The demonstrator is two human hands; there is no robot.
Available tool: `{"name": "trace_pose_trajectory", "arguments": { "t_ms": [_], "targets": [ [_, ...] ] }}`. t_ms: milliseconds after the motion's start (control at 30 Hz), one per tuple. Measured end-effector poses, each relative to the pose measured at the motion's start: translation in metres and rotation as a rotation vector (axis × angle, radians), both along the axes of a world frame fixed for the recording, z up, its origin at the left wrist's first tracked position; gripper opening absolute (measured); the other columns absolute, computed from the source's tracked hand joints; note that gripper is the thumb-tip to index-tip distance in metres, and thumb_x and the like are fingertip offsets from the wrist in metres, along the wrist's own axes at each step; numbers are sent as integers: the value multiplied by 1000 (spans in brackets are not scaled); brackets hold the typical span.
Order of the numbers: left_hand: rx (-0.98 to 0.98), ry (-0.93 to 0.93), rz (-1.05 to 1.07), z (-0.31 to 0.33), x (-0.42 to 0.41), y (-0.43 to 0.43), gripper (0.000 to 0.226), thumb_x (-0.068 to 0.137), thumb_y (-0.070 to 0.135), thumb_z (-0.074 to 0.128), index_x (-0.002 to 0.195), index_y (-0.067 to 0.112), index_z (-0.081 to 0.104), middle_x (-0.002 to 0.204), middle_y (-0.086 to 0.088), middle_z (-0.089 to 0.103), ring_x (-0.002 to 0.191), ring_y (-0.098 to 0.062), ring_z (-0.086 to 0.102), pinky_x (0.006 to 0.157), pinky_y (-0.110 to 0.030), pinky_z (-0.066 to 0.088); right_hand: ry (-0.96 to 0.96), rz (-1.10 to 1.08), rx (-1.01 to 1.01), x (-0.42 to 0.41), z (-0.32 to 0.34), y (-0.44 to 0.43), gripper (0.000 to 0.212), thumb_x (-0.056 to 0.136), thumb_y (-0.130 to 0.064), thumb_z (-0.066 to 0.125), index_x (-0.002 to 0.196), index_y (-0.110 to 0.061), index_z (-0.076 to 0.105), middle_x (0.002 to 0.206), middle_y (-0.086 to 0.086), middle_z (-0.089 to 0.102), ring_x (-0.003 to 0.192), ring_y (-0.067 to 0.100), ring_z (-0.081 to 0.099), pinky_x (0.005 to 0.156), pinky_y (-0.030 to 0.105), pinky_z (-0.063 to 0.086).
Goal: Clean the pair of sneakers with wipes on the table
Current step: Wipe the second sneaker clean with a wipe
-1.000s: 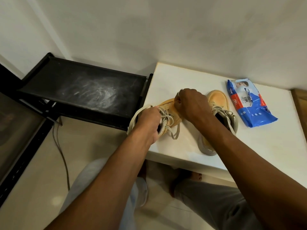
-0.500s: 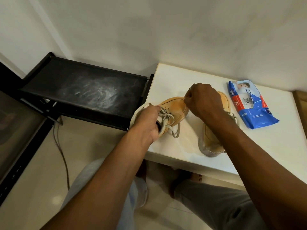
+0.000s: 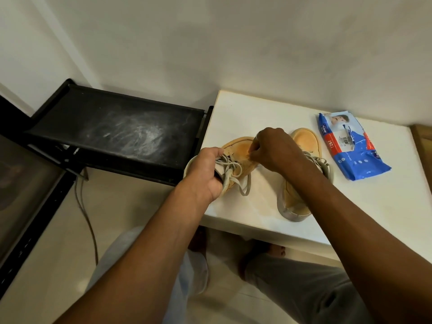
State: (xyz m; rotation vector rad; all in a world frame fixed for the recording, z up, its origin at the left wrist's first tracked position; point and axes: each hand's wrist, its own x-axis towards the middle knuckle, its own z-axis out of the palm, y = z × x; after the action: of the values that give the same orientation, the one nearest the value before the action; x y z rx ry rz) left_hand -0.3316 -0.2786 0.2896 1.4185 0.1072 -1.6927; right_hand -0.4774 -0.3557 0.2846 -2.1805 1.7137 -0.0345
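Tan sneaker (image 3: pixel 243 150) tilted on tabletop (image 3: pixel 374 206) between both hands | left hand (image 3: pixel 205 169) grips collar and laces; right hand (image 3: pixel 273 148) curled on toe, contents unclear | likely light, soft upper; hold by collar

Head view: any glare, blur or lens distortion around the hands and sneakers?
Head view: soft even light, no hard glare, a faint sheen on the wipes pack. Head view: wide-angle bowing along the table edge and black shelf. Head view: left hand gripping the left sneaker and right hand on its toe look sharp, no motion smear.
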Motion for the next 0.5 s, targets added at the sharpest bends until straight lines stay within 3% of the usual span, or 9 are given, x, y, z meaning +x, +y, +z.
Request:
{"name": "trace_pose_trajectory", "arguments": {
  "t_ms": [200,367,500],
  "targets": [
    [27,21,35,-2,-5,-1,35,95,17,52,123,-1,62,113,-25,72,103,-39,72,93,-54,56,79,-36,-257,7,-7,3,9,81,-7,58,83,-6,66,74,11,64,66,31,59,57,33,50],
    [10,-12,79,2,-9,1,29,97,10,50,119,-1,64,108,-19,72,100,-34,70,98,-50,54,21,-68,-276,4,-10,1,15,81,-14,55,82,-9,69,72,9,67,65,29,61,59,39,56],
    [-57,-92,83,7,-10,2,12,95,10,57,94,4,68,93,-15,73,93,-32,72,95,-48,57,-111,-111,-353,-1,-1,-9,19,89,-18,57,96,-10,73,87,10,71,78,29,65,68,42,57]
  ]
}}
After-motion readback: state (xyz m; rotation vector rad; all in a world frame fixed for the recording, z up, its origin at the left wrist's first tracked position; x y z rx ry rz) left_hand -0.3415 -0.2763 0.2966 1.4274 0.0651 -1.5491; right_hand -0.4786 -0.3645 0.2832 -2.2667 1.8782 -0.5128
